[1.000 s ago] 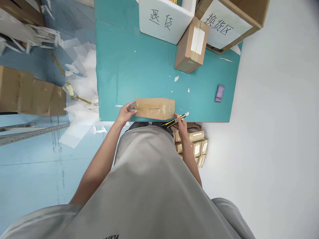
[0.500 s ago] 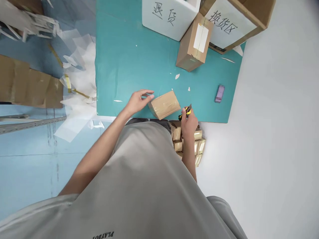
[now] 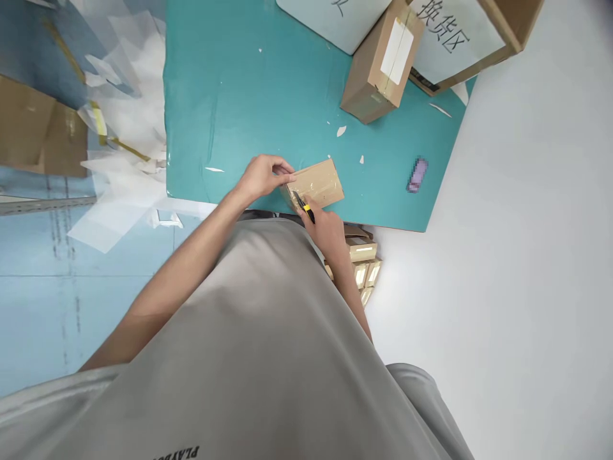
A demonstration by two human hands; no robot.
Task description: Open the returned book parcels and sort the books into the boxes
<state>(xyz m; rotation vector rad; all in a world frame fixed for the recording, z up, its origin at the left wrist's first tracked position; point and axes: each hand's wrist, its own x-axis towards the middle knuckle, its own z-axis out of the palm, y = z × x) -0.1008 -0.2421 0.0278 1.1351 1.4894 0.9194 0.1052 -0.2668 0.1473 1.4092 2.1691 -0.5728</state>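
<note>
A small taped cardboard box (image 3: 318, 182) lies on the green table mat near its front edge. My left hand (image 3: 262, 176) grips the box at its left end, thumb and fingers closed on the corner. In my right hand (image 3: 326, 230) is a black and yellow utility knife (image 3: 306, 208), its tip at the taped left end of the box. Whether the blade is in the tape I cannot tell.
A larger cardboard box (image 3: 371, 83) with a white label stands at the back, between a white bin (image 3: 330, 22) and a labelled open carton (image 3: 460, 38). A blurred purple item (image 3: 417, 175) lies right. Small boxes (image 3: 361, 249) are stacked below the table edge; paper sheets (image 3: 119, 83) lie left.
My right hand has brought the knife leftward from beside the box to its left end. My left hand has closed on the box. The view has shifted slightly.
</note>
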